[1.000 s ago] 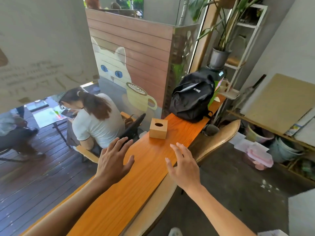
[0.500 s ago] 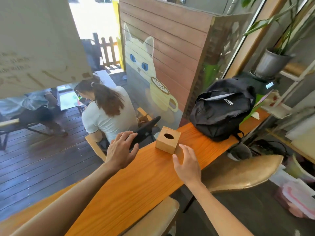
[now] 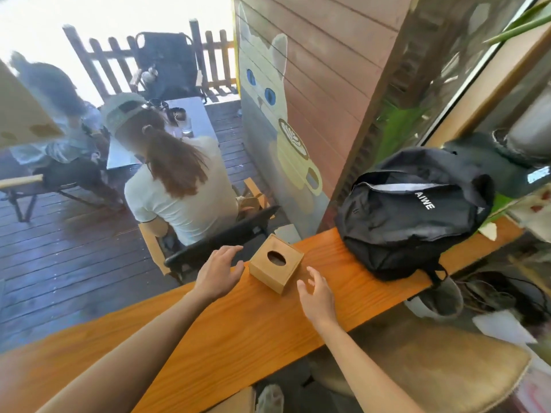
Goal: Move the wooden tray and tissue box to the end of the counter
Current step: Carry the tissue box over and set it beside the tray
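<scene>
Counter (image 3: 226, 332): tissue box (image 3: 275, 263), backpack (image 3: 408, 213).

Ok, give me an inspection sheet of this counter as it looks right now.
Surface: orange wooden counter, mostly bare.
Job's things: wooden tissue box upright on the counter, oval slot on top; no wooden tray seen.
Clutter: black backpack lying beyond the box.
Hands: left hand and right hand open, flanking the box, neither gripping it.
Cables: nothing seen on the counter.
Surroundings: cat mural panel; seated people outside; potted plant at right.
</scene>
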